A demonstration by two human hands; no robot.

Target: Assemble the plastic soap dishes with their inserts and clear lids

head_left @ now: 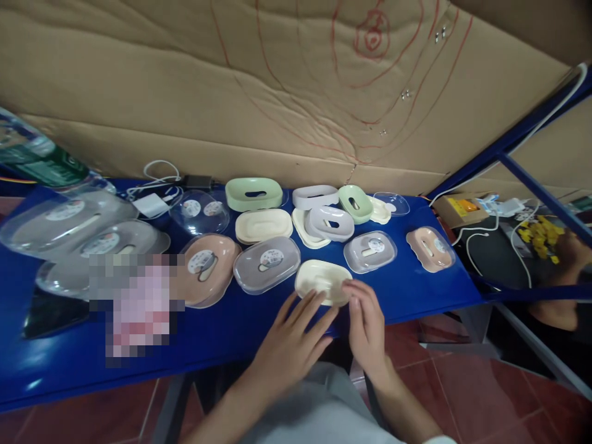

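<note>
Forearms (238,401) slant inward; left hand (293,336) palm down, grip spread at cream dish (324,275); right hand (369,324) fingers together by rim, pinch unclear.

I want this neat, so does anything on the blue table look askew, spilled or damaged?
Yes: the lilac dish beside the smaller green dish sits askew, overlapping a cream piece rather than lying flat on the table. I see no spill or clear damage, but the pixelated patch hides part.
</note>
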